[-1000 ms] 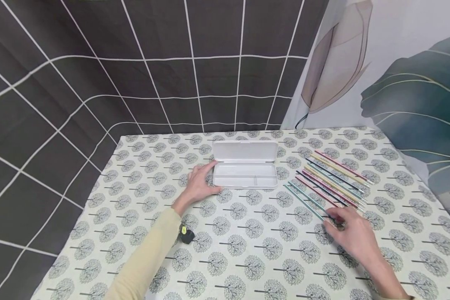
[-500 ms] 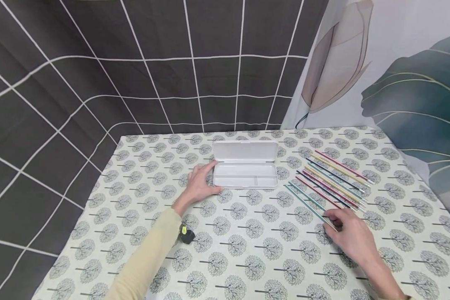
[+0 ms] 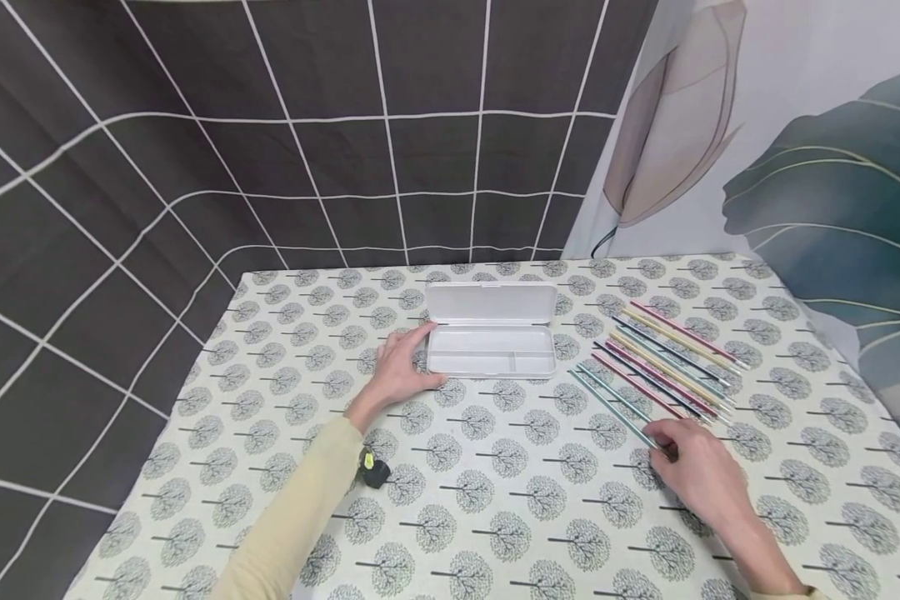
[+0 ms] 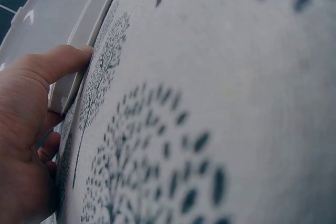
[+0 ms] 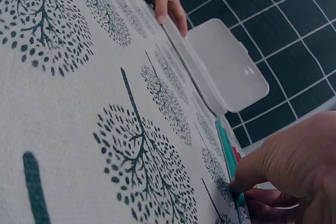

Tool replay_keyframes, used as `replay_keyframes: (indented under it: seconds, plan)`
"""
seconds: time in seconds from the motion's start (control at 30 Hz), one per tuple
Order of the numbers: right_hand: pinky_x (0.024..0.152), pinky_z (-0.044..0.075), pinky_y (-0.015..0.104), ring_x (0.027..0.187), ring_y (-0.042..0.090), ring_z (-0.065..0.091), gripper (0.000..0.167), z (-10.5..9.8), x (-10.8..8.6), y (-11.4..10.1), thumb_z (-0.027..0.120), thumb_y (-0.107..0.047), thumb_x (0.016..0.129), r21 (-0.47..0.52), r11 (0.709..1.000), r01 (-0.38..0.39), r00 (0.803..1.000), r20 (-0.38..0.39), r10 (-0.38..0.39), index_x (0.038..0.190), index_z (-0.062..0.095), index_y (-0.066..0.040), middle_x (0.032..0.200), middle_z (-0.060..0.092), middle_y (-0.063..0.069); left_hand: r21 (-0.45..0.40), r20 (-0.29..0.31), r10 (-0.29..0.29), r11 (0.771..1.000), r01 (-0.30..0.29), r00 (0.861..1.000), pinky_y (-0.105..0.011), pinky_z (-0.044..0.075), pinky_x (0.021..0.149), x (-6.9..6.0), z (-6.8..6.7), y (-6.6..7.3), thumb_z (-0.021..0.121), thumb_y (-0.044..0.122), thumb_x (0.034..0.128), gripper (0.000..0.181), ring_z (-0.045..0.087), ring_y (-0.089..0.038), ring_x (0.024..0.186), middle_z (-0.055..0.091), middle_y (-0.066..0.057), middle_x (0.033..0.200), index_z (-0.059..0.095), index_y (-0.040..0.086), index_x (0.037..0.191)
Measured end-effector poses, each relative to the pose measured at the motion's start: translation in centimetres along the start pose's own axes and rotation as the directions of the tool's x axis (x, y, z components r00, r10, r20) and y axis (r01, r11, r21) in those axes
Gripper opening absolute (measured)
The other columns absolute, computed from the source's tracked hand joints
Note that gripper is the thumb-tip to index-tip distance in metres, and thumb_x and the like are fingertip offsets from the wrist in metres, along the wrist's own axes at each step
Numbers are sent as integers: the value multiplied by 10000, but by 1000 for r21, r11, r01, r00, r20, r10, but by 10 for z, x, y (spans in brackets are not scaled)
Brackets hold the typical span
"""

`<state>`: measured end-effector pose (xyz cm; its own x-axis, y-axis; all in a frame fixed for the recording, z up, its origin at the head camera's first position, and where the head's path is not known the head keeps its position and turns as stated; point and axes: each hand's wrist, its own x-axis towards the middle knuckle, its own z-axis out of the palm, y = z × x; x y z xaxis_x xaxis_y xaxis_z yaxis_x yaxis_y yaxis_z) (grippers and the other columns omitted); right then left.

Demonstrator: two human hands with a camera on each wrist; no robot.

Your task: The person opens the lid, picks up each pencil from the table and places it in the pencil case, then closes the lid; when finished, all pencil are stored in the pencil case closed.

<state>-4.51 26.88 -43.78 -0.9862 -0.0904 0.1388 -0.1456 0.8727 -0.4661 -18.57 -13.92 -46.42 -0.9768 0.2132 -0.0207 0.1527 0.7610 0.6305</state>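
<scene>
A white pencil case (image 3: pixel 487 374) stands with its lid (image 3: pixel 491 302) raised, and its compartments hold nothing. My left hand (image 3: pixel 401 367) grips its left end, thumb at the front edge and fingers at the back corner; the thumb (image 4: pixel 71 61) shows on the rim in the left wrist view. At the right, my right hand (image 3: pixel 705 475) pinches the near end of the outermost green pencil (image 3: pixel 612 409), which lies slanted on the cloth. That end is hidden behind the fingers in the head view. A second green pencil (image 3: pixel 617 393) lies beside it.
Several more pencils (image 3: pixel 667 358) in red, yellow, black and green lie slanted side by side beyond the right hand. A small black object (image 3: pixel 375 471) with a yellow mark sits by the left forearm. A tree-patterned cloth (image 3: pixel 495 500) covers the table; dark checked fabric hangs behind.
My right hand's fingers have closed on the outermost green pencil's near end, which showed between them half a second ago. My left hand and the case have stayed put.
</scene>
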Motion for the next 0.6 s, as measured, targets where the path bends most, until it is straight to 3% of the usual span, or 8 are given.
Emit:
replay_keyframes:
  seconds: [0.4,0.6]
  plan:
    - [503,448,375,705,193,594,260,1,1,-3,686,9,791,10,999,-42,999,33,42,1049,707,-17,869,643,33,-3,0,-12,1000,12,1000,-531,328,1036,-1,0,0,879,340,721,991,376,-296,1278,459,-118,1468,354,268,1558]
    - [528,448,313,698,164,573,261,0,1,-1,703,42,776,42,999,-5,1000,3,5,1031,712,-11,839,626,7,0,0,-12,1000,12,1000,-533,318,1049,-1,-1,1,881,329,723,992,375,-295,1281,461,-114,1472,352,265,1559]
